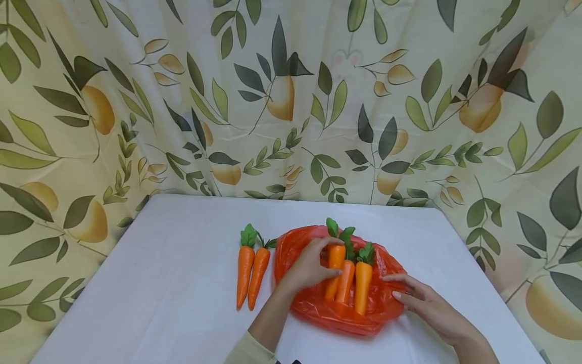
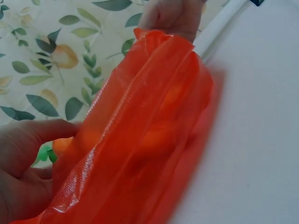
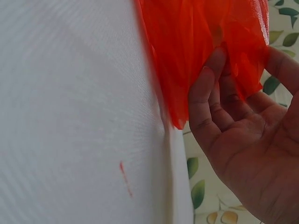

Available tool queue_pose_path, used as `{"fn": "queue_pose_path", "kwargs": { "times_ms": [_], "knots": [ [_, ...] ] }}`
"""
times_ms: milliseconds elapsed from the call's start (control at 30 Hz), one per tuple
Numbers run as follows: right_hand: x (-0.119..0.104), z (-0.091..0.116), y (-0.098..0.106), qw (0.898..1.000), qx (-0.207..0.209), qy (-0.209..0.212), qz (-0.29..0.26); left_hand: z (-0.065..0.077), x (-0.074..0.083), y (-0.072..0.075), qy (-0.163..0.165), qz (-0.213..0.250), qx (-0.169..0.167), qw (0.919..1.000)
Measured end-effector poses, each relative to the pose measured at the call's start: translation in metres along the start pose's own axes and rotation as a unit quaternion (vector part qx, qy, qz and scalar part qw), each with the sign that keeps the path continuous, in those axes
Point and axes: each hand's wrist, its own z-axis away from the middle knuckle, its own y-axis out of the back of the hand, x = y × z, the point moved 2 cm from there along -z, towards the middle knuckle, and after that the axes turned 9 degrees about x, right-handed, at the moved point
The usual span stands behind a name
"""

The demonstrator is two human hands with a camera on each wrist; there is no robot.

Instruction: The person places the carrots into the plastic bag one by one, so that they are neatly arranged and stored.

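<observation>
In the head view an open red plastic bag lies on the table, with three orange toy-like carrots with green leaves in it. My left hand reaches over the bag's left side and grips the leftmost carrot near its top, between thumb and fingers. Beside it in the bag lie a middle carrot and a right carrot. The bag hides the lower ends. My right hand holds the bag's right edge; in the right wrist view its fingers curl round the crumpled red plastic.
Two more carrots, one on the left and one on the right, lie side by side on the white table, left of the bag. A curtain printed with leaves and fruit hangs behind the table.
</observation>
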Motion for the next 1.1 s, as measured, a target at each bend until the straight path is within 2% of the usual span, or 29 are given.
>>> {"fn": "queue_pose_path", "kwargs": {
  "times_ms": [333,600,1100],
  "knots": [
    [0.000,0.001,0.002,1.000,0.002,0.002,0.003,0.006,-0.010,-0.003,0.025,-0.024,-0.035,0.9988],
    [0.001,0.000,0.003,1.000,-0.007,0.003,-0.002,0.008,-0.015,-0.004,0.056,-0.021,-0.027,0.9978],
    [0.002,-0.002,0.002,1.000,-0.017,0.008,-0.009,0.005,-0.021,-0.007,0.049,-0.031,-0.013,0.9982]
  ]
}}
